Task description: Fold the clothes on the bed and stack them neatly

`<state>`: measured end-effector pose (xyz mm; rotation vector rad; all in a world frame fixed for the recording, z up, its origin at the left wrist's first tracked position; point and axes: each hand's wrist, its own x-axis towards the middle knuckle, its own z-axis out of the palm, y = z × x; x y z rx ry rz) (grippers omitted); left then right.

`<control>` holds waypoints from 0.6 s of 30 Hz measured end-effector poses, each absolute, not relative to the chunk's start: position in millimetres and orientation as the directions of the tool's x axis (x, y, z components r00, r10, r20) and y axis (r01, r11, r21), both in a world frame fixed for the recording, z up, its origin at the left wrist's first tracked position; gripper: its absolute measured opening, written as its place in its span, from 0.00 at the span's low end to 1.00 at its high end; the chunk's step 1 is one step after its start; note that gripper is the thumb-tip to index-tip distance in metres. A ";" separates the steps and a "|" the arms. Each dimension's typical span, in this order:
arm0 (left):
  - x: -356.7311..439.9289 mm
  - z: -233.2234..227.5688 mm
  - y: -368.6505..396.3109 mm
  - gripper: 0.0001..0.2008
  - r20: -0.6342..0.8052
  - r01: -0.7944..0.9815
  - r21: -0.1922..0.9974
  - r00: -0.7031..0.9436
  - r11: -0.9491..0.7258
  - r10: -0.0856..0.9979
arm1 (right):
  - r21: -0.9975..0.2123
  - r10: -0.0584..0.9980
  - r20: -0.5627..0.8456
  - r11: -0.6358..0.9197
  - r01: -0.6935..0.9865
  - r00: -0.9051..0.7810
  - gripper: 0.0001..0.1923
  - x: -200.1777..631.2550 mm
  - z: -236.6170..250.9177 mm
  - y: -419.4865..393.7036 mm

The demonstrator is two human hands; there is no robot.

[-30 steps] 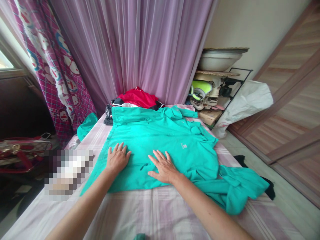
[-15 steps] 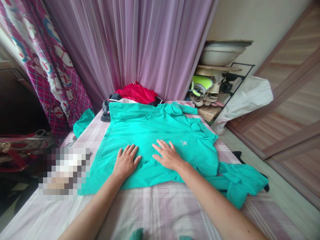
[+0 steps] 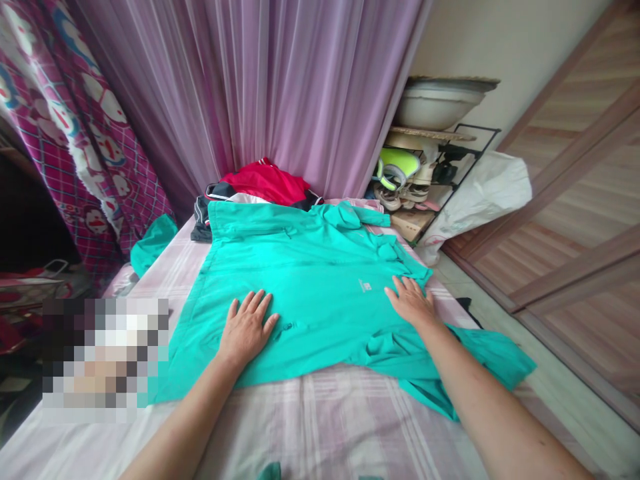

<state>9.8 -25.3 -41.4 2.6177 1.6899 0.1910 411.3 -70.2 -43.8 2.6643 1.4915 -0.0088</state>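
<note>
A turquoise jacket [image 3: 310,280] lies spread flat on a bed with a pink striped sheet [image 3: 320,427]. My left hand [image 3: 245,327] rests palm down on the jacket's lower middle, fingers apart. Over at the jacket's right edge, my right hand [image 3: 411,301] presses flat beside the small white chest logo [image 3: 367,287]. A rumpled sleeve [image 3: 465,363] trails off the bed's right side under my right forearm. Neither hand holds anything.
Red and black clothes [image 3: 260,183] are heaped at the bed's far end before a purple curtain [image 3: 260,87]. A shoe rack [image 3: 425,180] with a basin [image 3: 437,103] on top stands at the right, next to a white bag [image 3: 485,193]. Another turquoise cloth [image 3: 153,241] lies at the left.
My right hand has slid from the jacket's middle to its right edge. My left hand has stayed nearly in place. The view has shifted a little to the right.
</note>
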 end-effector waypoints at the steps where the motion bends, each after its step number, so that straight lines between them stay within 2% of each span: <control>1: 9.8 -41.6 -25.4 0.28 0.098 0.906 0.089 0.405 -0.414 0.909 | 0.081 0.841 -0.045 -0.535 0.841 0.539 0.31 407.7 -39.2 -66.8; 3: 9.7 -42.4 -25.5 0.28 0.112 0.904 0.097 0.407 -0.417 0.907 | 0.090 0.835 -0.007 -0.547 0.832 0.549 0.31 390.2 -29.9 -57.3; 5: 9.4 -43.3 -25.5 0.28 0.122 0.902 0.094 0.410 -0.422 0.904 | 0.079 0.875 0.061 -0.484 0.872 0.480 0.30 363.5 -22.9 -47.2; 8: 8.8 -44.6 -25.3 0.28 0.122 0.900 0.078 0.417 -0.428 0.901 | 0.064 0.963 0.136 -0.242 0.968 0.232 0.30 327.2 -21.9 -38.8; 10: 8.5 -45.6 -25.2 0.28 0.128 0.900 0.070 0.420 -0.431 0.898 | 0.066 0.989 0.108 -0.109 0.992 0.102 0.29 319.6 -28.6 -39.5; 11: 8.4 -46.3 -25.2 0.28 0.135 0.900 0.066 0.420 -0.431 0.897 | 0.060 0.993 0.069 -0.100 0.993 0.096 0.29 322.7 -33.4 -41.5; 15: 7.1 -49.8 -25.2 0.30 0.136 0.902 0.046 0.421 -0.430 0.897 | 0.047 0.936 -0.038 -0.349 0.936 0.351 0.30 365.2 -52.8 -53.5; 18: 5.2 -51.9 -21.1 0.29 0.099 0.895 0.060 0.435 -0.442 0.895 | 0.064 0.920 -0.013 -0.390 0.919 0.391 0.30 393.4 -59.9 -60.0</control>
